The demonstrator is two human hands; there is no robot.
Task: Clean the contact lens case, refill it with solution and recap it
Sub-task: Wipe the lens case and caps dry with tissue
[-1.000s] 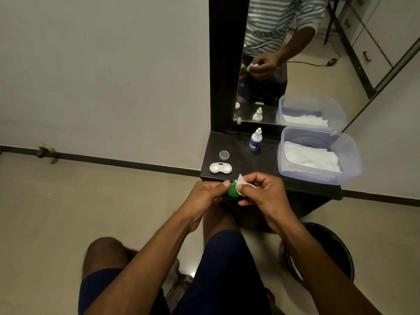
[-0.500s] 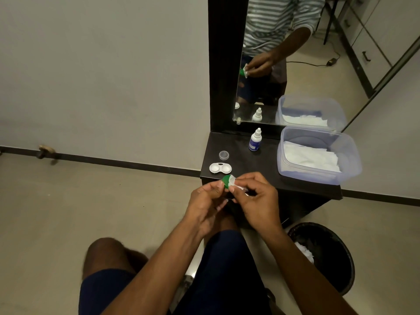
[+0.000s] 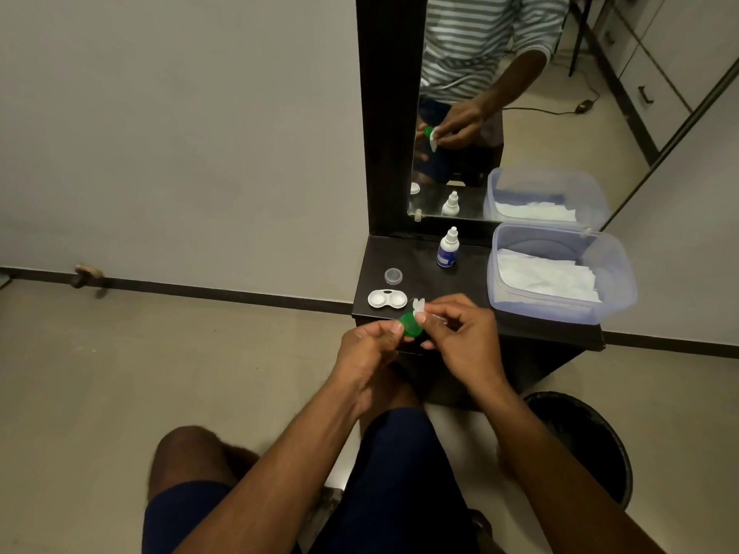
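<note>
Head view shows you in the cleaning step. Your left hand (image 3: 370,341) pinches the green cap (image 3: 412,325) between thumb and fingertips, just off the front edge of the desk (image 3: 472,285). Your right hand (image 3: 464,337) has its fingers curled on a small white tissue (image 3: 418,307) and presses it against the cap. It looks like you are wiping the cap dry.

Going left to right on the desk: one clear cap (image 3: 393,275) sits near the left edge. Just in front of it, at the front left corner, lies one white lens case (image 3: 387,299) with two round cups, both open and with no caps on. One solution bottle (image 3: 448,249) stands upright near the back edge, by the mirror (image 3: 520,94). One clear plastic box (image 3: 608,305) with white tissues inside fills the right end. One dark bin (image 3: 592,441) stands on the floor below the right end.

So you have two caps, one case, one bottle, one box and one bin.

I think the next move is to finish the wipe, drop the tissue in the bin, then put the green cap down. After that you need the bottle to fill both cups. Hold the little cap tight, since it could slip from your fingers.
</note>
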